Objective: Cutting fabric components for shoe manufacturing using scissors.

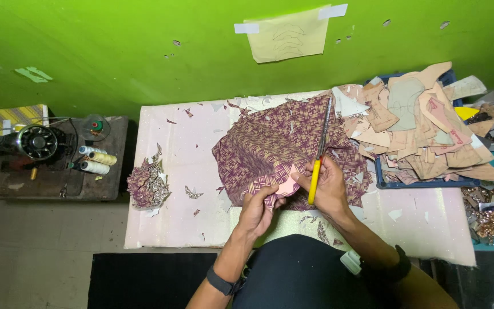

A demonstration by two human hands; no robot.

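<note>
While the left hand (257, 209) pinches the patterned fabric (281, 146) and a pink template (287, 186) flat on the counter (172, 166), the right hand (328, 184) has its grip closed around yellow-handled scissors (319, 151), blades pointing away along the cloth.

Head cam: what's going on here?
A person sits at a pale table. The left hand pinches a pink template against patterned fabric; the right hand grips yellow-handled scissors, blades pointing away over the fabric. A pile of cut fabric pieces lies to the left, card patterns in a tray to the right.
</note>
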